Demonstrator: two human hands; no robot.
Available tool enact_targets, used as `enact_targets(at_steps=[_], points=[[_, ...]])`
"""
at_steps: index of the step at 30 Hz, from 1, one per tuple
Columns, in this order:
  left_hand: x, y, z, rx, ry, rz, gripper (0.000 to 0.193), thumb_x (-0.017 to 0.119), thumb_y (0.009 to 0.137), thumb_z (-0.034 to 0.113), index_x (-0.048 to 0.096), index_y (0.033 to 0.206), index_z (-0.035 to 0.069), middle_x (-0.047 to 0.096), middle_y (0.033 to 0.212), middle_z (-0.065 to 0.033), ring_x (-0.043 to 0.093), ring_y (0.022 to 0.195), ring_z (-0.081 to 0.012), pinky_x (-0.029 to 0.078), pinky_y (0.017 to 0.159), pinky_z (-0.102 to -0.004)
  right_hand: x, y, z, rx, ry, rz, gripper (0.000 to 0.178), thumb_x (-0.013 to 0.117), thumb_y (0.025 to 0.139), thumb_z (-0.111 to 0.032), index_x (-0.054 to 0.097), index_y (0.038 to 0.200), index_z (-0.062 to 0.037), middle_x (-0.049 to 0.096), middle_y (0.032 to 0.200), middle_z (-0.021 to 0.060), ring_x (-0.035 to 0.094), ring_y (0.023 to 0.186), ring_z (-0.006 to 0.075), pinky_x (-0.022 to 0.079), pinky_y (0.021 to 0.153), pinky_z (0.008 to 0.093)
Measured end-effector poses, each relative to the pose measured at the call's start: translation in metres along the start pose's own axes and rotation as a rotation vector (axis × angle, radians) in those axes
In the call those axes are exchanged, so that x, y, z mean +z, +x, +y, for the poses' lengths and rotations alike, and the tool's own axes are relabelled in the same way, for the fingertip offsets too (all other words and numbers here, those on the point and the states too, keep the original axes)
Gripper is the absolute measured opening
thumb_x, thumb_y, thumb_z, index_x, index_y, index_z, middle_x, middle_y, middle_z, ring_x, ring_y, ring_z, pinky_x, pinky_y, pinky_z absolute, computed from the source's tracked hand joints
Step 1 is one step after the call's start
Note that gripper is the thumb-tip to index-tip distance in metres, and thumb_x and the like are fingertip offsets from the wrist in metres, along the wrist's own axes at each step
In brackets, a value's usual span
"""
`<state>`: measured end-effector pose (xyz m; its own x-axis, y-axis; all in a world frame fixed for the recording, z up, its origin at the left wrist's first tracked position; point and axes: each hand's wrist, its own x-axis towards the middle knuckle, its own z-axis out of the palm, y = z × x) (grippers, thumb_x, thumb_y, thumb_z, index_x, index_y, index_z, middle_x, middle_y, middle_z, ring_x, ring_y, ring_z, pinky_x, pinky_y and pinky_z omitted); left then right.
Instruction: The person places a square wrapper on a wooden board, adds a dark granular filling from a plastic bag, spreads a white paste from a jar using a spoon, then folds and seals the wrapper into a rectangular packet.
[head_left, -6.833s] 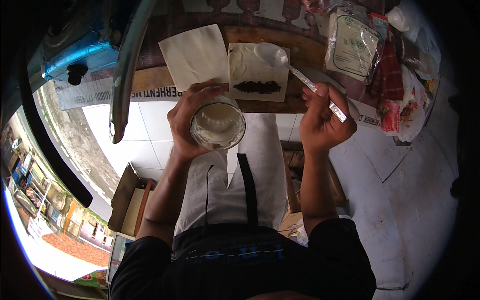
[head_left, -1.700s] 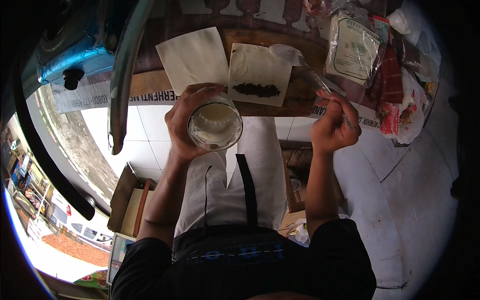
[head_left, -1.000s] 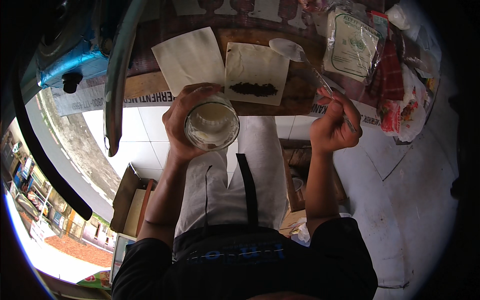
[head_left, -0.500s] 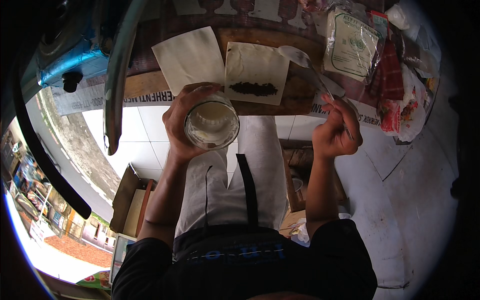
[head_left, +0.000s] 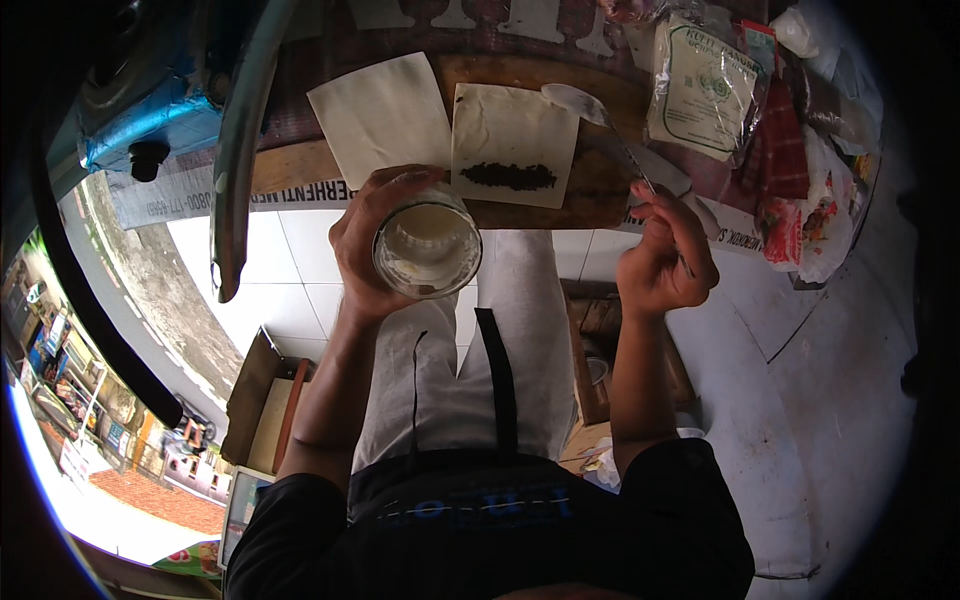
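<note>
My left hand (head_left: 358,245) is wrapped round a clear glass (head_left: 428,262) with whitish residue inside, held in front of the board's near edge. Between the fingers of my right hand (head_left: 665,258) is the handle of a metal spoon (head_left: 576,102). The spoon's bowl reaches over the upper right corner of a square, pale wrapper sheet (head_left: 512,118). Across the lower part of that sheet lies a strip of dark, crumbly filling (head_left: 508,177). Another pale wrapper sheet (head_left: 383,112), bare on top, lies to its left; my left fingers cover its lower corner.
Both sheets rest on a wooden board (head_left: 600,165). A clear packet with a printed label (head_left: 704,90) lies at the far right, beside a red checked cloth (head_left: 777,165) and plastic bags (head_left: 825,205). A curved metal bar (head_left: 240,160) and a blue appliance (head_left: 150,130) stand at the left.
My right hand and the spoon have shifted a little to the left, bringing the spoon's bowl farther over the sheet's corner. The glass has barely moved.
</note>
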<state>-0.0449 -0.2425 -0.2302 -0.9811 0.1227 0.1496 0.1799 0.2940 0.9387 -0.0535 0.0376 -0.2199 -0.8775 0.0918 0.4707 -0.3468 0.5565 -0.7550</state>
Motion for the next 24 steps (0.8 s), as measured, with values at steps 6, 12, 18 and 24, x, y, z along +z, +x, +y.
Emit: enact_targets(at_steps=[6, 12, 18, 24], points=[[0.001, 0.001, 0.001, 0.006, 0.01, 0.0, 0.07, 0.092, 0.065, 0.03, 0.065, 0.122, -0.001, 0.071, 0.119, -0.0214, 0.071, 0.108, -0.0331, 0.058, 0.09, -0.041, -0.007, 0.001, 0.0, 0.028, -0.036, 0.01, 0.01, 0.067, 0.096, 0.002, 0.069, 0.106, 0.0056, 0.077, 0.095, 0.0179, 0.077, 0.085, 0.0264, 0.063, 0.075, 0.0312], [0.001, 0.002, 0.0, 0.024, 0.007, 0.0, 0.07, 0.093, 0.064, 0.028, 0.065, 0.122, 0.0, 0.071, 0.119, -0.0209, 0.071, 0.108, -0.0328, 0.058, 0.09, -0.0404, -0.012, -0.002, 0.001, 0.014, -0.077, 0.015, 0.01, 0.065, 0.098, 0.0, 0.069, 0.106, 0.0061, 0.077, 0.095, 0.0179, 0.077, 0.084, 0.0259, 0.062, 0.075, 0.031], [-0.003, 0.001, 0.002, -0.015, 0.038, -0.052, 0.079, 0.098, 0.059, 0.02, 0.062, 0.127, 0.005, 0.071, 0.121, -0.0178, 0.069, 0.112, -0.0308, 0.058, 0.096, -0.0436, -0.011, -0.001, -0.001, 0.002, -0.057, 0.013, 0.01, 0.065, 0.098, 0.0, 0.068, 0.105, 0.0069, 0.077, 0.095, 0.0183, 0.077, 0.084, 0.0262, 0.063, 0.075, 0.0308], [-0.002, 0.001, 0.0, -0.005, 0.027, -0.05, 0.079, 0.098, 0.059, 0.021, 0.062, 0.127, 0.004, 0.071, 0.122, -0.0179, 0.07, 0.112, -0.0304, 0.058, 0.097, -0.0441, -0.003, 0.001, 0.002, 0.025, -0.029, -0.019, 0.011, 0.064, 0.099, 0.0, 0.069, 0.106, 0.0066, 0.077, 0.095, 0.0177, 0.077, 0.085, 0.0267, 0.063, 0.074, 0.0319]])
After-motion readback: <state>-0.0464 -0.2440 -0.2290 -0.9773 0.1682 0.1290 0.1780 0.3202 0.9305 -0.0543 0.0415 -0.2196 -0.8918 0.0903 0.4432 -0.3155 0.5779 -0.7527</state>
